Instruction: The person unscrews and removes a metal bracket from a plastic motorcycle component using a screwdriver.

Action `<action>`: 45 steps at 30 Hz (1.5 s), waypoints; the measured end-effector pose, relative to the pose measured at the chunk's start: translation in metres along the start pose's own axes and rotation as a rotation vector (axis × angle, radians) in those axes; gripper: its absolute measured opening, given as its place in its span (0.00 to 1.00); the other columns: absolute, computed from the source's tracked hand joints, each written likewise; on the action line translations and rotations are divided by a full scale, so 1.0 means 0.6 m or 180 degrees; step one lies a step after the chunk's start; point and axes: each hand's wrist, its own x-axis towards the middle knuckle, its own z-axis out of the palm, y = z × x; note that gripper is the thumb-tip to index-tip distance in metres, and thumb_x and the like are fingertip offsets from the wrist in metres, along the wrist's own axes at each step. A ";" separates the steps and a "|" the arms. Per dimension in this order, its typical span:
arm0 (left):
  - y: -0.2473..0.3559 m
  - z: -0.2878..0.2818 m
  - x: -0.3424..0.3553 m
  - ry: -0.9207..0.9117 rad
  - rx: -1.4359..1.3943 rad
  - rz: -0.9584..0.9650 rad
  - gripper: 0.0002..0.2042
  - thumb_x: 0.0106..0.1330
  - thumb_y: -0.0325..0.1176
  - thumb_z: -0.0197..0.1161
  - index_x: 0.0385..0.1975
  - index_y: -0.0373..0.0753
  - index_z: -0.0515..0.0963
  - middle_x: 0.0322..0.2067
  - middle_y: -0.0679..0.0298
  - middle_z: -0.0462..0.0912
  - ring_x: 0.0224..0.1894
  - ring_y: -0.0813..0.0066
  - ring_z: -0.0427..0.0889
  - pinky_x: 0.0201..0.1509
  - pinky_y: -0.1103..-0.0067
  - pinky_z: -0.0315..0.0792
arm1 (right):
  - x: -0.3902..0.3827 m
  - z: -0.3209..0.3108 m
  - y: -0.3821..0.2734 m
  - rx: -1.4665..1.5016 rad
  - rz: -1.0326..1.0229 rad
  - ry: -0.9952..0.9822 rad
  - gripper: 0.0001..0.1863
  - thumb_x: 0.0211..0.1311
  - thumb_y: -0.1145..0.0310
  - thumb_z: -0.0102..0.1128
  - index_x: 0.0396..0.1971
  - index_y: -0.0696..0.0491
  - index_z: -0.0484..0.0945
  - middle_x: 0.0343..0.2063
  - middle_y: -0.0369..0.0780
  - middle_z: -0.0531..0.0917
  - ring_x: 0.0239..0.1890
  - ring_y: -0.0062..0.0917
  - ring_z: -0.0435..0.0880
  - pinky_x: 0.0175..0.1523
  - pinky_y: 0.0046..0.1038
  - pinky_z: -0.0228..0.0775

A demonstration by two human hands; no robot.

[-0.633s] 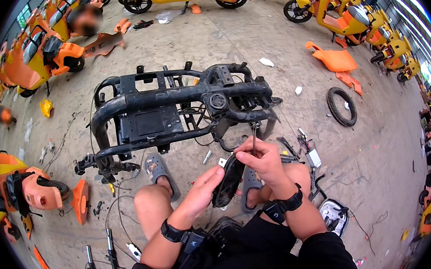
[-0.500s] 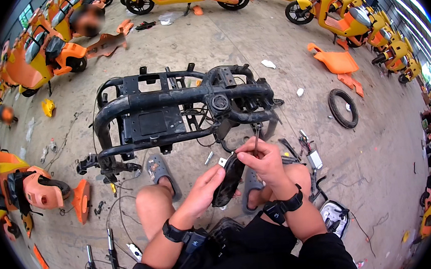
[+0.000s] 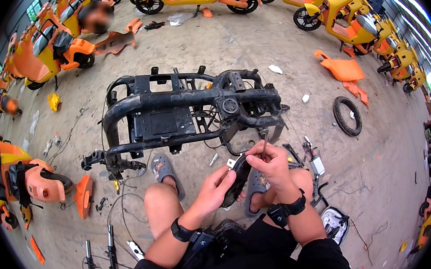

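Note:
Between my knees I hold a dark, oblong black part (image 3: 236,181), tilted, with a small pale metal tab (image 3: 231,163) at its upper end. My left hand (image 3: 214,190) is closed around its left side, thumb on top. At the upper end, the fingers of my right hand (image 3: 271,163) are pinched together against the part. A thin rod-like tool (image 3: 265,139) sticks up from this right hand; its exact kind cannot be made out. Just beyond both hands lies a black tubular scooter frame (image 3: 163,141) on the concrete floor.
Shock absorbers (image 3: 111,249) lie at lower left, a tyre (image 3: 347,116) at right. A silver box with wires (image 3: 317,166) and a white-rimmed part (image 3: 335,223) lie beside my right leg. Orange panels (image 3: 341,69) and yellow-orange scooters (image 3: 333,16) stand farther out.
The whole scene has shifted slightly right and down in the picture. Both hands keep their grip on the black part, with little change in pose.

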 end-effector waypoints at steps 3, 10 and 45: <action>-0.005 0.000 0.002 0.0028 -0.0005 0.0066 0.20 0.76 0.43 0.46 0.56 0.32 0.66 0.40 0.57 0.79 0.34 0.68 0.84 0.35 0.76 0.79 | 0.002 0.000 0.006 0.0046 -0.0064 0.0002 0.08 0.53 0.73 0.70 0.33 0.58 0.84 0.29 0.29 0.76 0.27 0.08 0.67 0.31 0.13 0.56; -0.010 -0.003 0.002 0.0114 0.0167 0.0105 0.21 0.75 0.44 0.47 0.57 0.32 0.66 0.40 0.57 0.79 0.33 0.68 0.84 0.35 0.76 0.79 | 0.001 0.001 0.011 -0.0016 -0.0096 -0.0002 0.08 0.54 0.73 0.70 0.33 0.59 0.84 0.28 0.30 0.76 0.27 0.09 0.68 0.30 0.13 0.57; 0.003 0.007 -0.009 0.0345 0.0799 0.0268 0.18 0.74 0.40 0.52 0.57 0.35 0.70 0.31 0.64 0.78 0.30 0.79 0.80 0.32 0.82 0.74 | 0.003 -0.012 -0.017 0.0411 0.0678 -0.0509 0.12 0.56 0.74 0.67 0.41 0.59 0.82 0.31 0.30 0.79 0.24 0.09 0.70 0.26 0.14 0.58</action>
